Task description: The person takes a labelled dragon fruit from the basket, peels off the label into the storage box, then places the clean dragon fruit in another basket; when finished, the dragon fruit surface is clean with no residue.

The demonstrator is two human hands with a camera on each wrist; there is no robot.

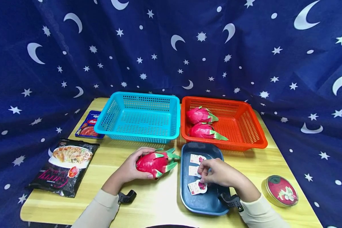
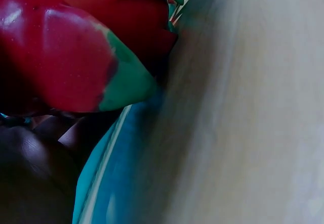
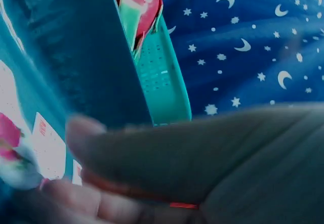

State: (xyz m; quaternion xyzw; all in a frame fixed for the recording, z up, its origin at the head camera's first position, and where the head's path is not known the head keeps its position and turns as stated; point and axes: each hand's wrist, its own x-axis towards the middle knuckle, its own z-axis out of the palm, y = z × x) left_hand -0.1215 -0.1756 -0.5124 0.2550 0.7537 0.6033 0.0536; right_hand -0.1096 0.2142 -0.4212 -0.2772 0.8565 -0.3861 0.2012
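Note:
My left hand (image 1: 134, 169) grips a red dragon fruit (image 1: 152, 164) with green leaf tips, fingers over its far side and thumb along the near side. That dragon fruit (image 2: 66, 47) fills the upper left of the left wrist view. Over a dark blue tray (image 1: 189, 203) bends my right hand (image 1: 220, 172), its fingertips overlapping the middle label. Three small white labels with dragon fruit pictures lie in the tray: a far label (image 1: 196, 158), a middle label (image 1: 193, 171) and a near label (image 1: 197, 187). In the right wrist view, thumb and fingers stand apart beside the labels.
A turquoise basket (image 1: 142, 136) stands behind my left hand. Next to it, a red basket (image 1: 239, 144) holds two dragon fruits (image 1: 202, 130). To the left lie a blue pouch (image 1: 89, 125) and a black food package (image 1: 65, 167). A round tin (image 1: 282, 191) sits far right.

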